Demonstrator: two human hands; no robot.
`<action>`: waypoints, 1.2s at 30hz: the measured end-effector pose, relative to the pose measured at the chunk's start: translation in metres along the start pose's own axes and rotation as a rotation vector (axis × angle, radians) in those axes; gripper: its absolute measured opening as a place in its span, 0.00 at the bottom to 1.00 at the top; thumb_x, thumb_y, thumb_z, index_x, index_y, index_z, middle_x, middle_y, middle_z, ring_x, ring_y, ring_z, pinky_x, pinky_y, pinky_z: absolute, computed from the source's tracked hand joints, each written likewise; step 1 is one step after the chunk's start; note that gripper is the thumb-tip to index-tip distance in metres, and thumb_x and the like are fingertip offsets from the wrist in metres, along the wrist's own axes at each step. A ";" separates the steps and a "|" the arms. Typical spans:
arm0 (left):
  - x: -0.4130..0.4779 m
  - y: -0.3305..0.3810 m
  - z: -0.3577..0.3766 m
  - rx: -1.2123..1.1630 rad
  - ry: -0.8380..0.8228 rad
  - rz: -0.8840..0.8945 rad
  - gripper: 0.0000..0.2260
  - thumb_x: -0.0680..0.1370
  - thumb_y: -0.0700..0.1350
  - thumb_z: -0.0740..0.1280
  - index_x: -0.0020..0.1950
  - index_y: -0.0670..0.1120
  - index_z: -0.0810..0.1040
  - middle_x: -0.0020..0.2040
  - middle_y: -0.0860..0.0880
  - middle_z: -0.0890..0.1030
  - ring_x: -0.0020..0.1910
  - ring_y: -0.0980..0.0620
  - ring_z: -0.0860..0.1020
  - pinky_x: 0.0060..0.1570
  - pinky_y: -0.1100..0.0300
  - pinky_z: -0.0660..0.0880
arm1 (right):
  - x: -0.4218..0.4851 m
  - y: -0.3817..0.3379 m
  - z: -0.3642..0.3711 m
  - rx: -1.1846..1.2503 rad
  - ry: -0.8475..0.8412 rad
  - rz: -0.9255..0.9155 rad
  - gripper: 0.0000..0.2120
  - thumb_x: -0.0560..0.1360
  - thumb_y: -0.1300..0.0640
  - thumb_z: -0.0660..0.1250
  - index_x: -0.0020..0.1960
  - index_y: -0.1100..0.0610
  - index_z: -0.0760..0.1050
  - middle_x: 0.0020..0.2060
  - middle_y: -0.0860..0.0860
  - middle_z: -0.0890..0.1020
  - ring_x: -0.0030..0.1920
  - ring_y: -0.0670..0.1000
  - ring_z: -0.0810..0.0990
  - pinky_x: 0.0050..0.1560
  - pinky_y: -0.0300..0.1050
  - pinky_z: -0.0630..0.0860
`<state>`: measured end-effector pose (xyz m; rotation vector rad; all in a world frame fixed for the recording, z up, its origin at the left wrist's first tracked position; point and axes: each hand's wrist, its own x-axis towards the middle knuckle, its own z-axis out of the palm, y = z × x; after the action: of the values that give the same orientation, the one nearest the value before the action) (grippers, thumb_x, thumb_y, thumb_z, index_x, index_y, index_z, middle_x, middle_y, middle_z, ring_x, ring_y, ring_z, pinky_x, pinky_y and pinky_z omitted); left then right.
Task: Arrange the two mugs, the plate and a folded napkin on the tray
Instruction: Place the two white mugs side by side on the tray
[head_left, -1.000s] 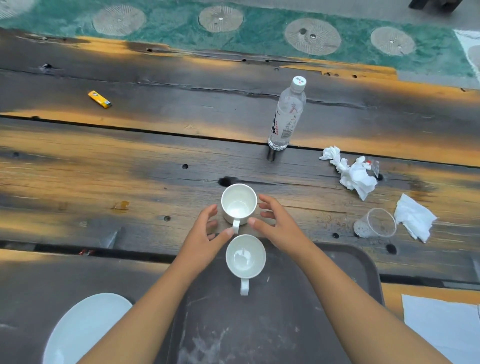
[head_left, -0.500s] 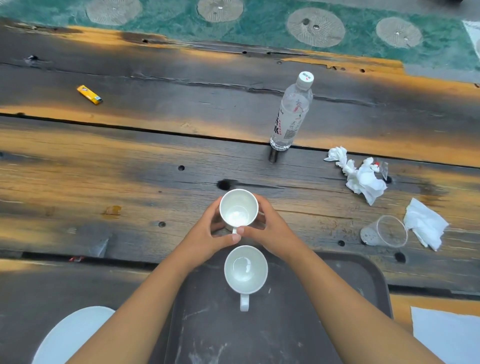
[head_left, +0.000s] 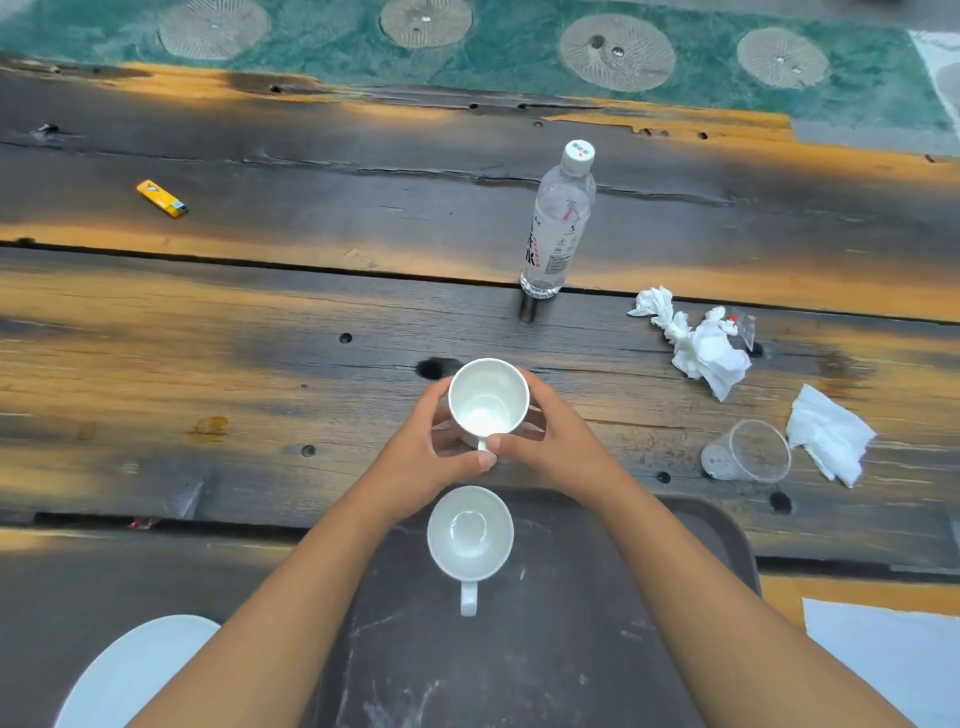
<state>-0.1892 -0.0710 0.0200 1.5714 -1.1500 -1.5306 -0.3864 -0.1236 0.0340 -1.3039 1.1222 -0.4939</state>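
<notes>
- Plainly, both hands are on the tall white ceramic mug (head_left: 488, 402). The left hand (head_left: 423, 460) and the right hand (head_left: 558, 447) curl round its wall from either side, and the thumbs meet at its small handle, which points back toward the person.
- That mug is just beyond the far edge of the dark grey plastic tray (head_left: 571, 649), over the weathered wooden table (head_left: 260, 395). I cannot tell whether its base rests on the wood or is lifted clear.
- It looks empty, so I judge it light but rigid, glazed and slick (it would chip if knocked against its neighbour). The two-sided clasp on the wall seems a sounder hold than the little handle alone.
- A rounder white ceramic mug (head_left: 470, 532) stands upright on the tray near its far edge, handle toward the person. That leaves little room on the way in.
- A white round plate (head_left: 130, 675) lies off the tray's left side, partly out of view. It is likely stiff and brittle, and best taken by the rim.
- A flat white paper napkin (head_left: 883, 665) lies off the tray's right side, unfolded as far as shows. It is limp and light, and wants a crease first.
</notes>
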 end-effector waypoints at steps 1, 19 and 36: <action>-0.001 0.004 0.006 0.003 0.003 0.007 0.38 0.69 0.48 0.81 0.71 0.68 0.65 0.66 0.62 0.77 0.61 0.65 0.80 0.52 0.69 0.78 | -0.004 -0.002 -0.005 -0.012 0.001 -0.001 0.35 0.72 0.58 0.79 0.73 0.40 0.70 0.65 0.41 0.80 0.66 0.42 0.78 0.59 0.36 0.75; -0.038 0.036 0.126 -0.001 0.016 0.039 0.39 0.65 0.56 0.81 0.68 0.73 0.64 0.64 0.69 0.76 0.64 0.62 0.79 0.65 0.56 0.76 | -0.105 0.005 -0.083 -0.025 0.113 -0.027 0.32 0.71 0.56 0.74 0.72 0.40 0.71 0.65 0.42 0.80 0.68 0.43 0.76 0.73 0.55 0.72; -0.087 -0.004 0.179 0.106 -0.035 -0.046 0.43 0.69 0.54 0.79 0.75 0.72 0.58 0.69 0.71 0.72 0.67 0.64 0.75 0.69 0.52 0.73 | -0.170 0.063 -0.090 -0.142 0.066 0.036 0.33 0.74 0.55 0.77 0.72 0.36 0.67 0.67 0.33 0.77 0.70 0.37 0.73 0.70 0.43 0.71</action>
<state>-0.3597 0.0316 0.0333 1.6574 -1.2408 -1.5548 -0.5545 -0.0118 0.0493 -1.3954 1.2524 -0.4394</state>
